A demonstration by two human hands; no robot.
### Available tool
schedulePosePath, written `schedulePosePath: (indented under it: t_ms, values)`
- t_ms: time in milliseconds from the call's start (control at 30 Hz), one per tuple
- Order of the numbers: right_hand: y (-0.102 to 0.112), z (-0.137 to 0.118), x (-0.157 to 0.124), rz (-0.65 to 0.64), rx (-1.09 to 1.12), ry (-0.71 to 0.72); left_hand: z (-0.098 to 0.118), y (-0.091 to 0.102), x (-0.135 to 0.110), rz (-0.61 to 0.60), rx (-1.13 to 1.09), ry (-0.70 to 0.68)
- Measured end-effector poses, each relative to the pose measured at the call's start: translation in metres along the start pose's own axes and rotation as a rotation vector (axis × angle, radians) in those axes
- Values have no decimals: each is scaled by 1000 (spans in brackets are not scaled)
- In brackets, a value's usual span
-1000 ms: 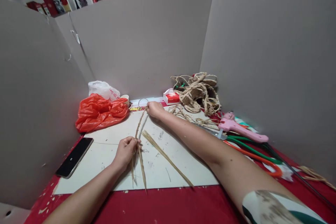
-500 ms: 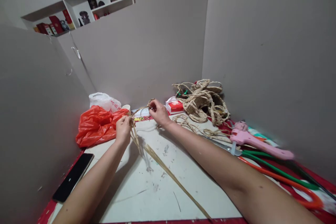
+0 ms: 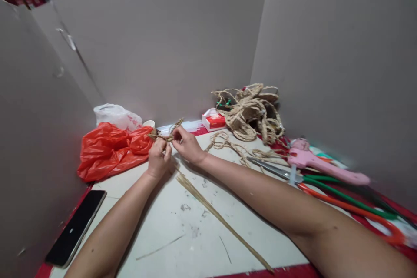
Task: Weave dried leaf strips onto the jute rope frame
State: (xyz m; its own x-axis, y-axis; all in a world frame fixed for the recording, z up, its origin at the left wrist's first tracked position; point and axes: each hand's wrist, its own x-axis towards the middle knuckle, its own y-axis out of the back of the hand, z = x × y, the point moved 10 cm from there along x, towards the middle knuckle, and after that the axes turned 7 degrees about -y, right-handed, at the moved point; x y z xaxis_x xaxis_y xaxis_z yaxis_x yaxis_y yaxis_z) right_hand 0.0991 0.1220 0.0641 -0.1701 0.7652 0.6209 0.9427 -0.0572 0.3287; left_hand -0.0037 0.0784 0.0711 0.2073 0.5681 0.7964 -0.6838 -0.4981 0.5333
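My left hand (image 3: 159,156) is closed on a thin twisted straw cord (image 3: 177,124) over the far part of the white board (image 3: 195,208). Close beside it, my right hand (image 3: 185,145) pinches the same cord, which loops up above both hands. The fingertips of the two hands almost meet. A bundle of loose straw strands (image 3: 215,210) lies on the board, running from below my hands toward the near edge. Exactly how the cord passes between my fingers is hidden.
A red plastic bag (image 3: 110,150), white bag (image 3: 117,117) and paper cup (image 3: 149,124) stand left; a phone (image 3: 76,228) lies nearer. Behind on the right are a red-and-white box (image 3: 213,120) and coiled straw rope (image 3: 254,113). A pink glue gun (image 3: 325,166) and green-orange scissors (image 3: 345,195) lie right.
My right hand has come in against my left hand, and the cord between them has bunched up. Strands hanging below my left hand no longer show. The view has tipped downward.
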Motion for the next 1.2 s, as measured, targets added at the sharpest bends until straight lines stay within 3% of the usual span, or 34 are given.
schedulePosePath:
  t_ms: [167,367,500,600,733,800,933,1067,1200]
  values:
    - [-2,16,3,17,142,-127,-8,-13,-2,-105,119,-93]
    - [-7,22,7,-29,289,-177,-5,-7,3,-20,203,-85]
    - [-12,9,5,-73,396,-146,-22,10,6,74,181,39]
    - [-28,-9,0,-244,462,-111,-56,36,4,204,171,224]
    - [-45,-38,-9,-634,573,-162,-95,67,-3,361,144,392]
    - [-32,-51,-6,-726,629,-186,-106,74,-6,410,106,447]
    - [14,-63,12,-691,679,-190,-112,66,-10,448,2,558]
    - [41,-72,12,-773,577,-211,-113,53,-12,445,-115,687]
    - [80,-100,9,-817,379,-167,-124,60,-16,527,-215,868]
